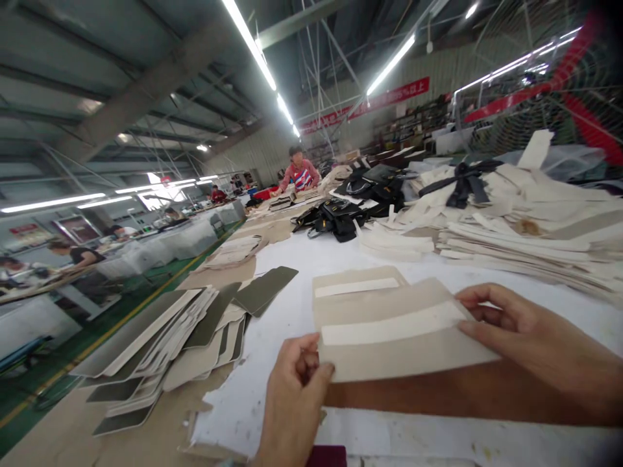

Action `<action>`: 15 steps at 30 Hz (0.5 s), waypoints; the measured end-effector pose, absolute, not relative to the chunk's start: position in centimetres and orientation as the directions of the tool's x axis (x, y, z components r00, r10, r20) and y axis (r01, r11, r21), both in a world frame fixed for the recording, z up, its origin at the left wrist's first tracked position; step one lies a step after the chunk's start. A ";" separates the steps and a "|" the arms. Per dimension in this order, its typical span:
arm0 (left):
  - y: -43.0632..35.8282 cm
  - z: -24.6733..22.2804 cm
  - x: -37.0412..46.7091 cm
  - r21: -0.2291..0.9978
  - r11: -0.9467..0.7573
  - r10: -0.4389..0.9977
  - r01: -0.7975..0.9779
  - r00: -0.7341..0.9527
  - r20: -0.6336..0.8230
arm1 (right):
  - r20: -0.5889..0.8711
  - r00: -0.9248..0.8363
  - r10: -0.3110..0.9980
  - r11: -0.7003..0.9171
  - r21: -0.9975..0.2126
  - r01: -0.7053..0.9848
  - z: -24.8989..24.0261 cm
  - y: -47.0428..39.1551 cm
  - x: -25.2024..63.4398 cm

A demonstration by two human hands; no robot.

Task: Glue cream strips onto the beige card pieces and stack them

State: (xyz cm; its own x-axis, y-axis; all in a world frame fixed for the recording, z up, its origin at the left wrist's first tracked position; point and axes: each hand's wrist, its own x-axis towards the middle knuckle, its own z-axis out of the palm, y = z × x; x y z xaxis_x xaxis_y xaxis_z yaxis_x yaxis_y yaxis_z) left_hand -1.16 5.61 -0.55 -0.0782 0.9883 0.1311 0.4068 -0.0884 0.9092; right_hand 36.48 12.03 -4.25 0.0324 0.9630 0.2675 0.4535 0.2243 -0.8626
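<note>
Between my two hands I hold a beige panel [389, 360] with rounded corners, tilted up off the table. A white strip [394, 325] runs lengthwise across its face. My left hand [296, 392] pinches the panel's left edge between thumb and fingers. At the opposite end, my right hand [511, 324] grips the right edge in the same way. Just behind lies another beige panel [360, 275] with a white strip, partly hidden by the held one. Under my hands, a brown surface [418, 392] shows along the near side of the white table covering.
Left of my hands spreads a pile of dark green and beige panels [195, 331]. Black bags [341, 214] lie farther back. Stacked beige pieces [525, 253] fill the right side, below a large fan [555, 84]. A person [299, 172] stands at the table's far end.
</note>
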 end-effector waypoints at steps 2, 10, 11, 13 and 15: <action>9.5 1.1 -1.2 0.871 -0.048 0.970 0.490 -0.187 0.159 | 0.234 0.064 0.970 0.178 -0.867 0.466 -2.9 16.0 34.8; 19.0 -1.7 -1.3 0.812 0.002 0.933 0.583 -0.293 0.209 | 0.280 0.156 0.947 0.130 -0.780 0.612 -5.0 25.0 31.5; 19.2 -2.3 -1.3 0.816 0.005 0.928 0.578 -0.306 0.212 | 0.289 0.174 0.941 0.118 -0.765 0.633 -5.4 25.2 31.8; 19.5 -3.2 -1.2 0.836 0.006 0.924 0.548 -0.322 0.205 | 0.302 0.199 0.932 0.097 -0.739 0.667 -6.3 25.1 32.2; 19.7 -3.9 -0.6 0.869 0.010 0.932 0.495 -0.320 0.172 | 0.317 0.190 0.929 0.101 -0.712 0.694 -7.0 24.8 32.2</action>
State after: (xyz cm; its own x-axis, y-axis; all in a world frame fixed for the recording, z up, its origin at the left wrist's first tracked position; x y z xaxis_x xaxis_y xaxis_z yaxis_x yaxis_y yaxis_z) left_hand -0.64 19.73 -3.94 -0.3196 0.9318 0.1718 0.4949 0.0096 0.8689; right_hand 32.17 24.81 -7.02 0.1896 0.9294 0.3166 0.6945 0.1010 -0.7124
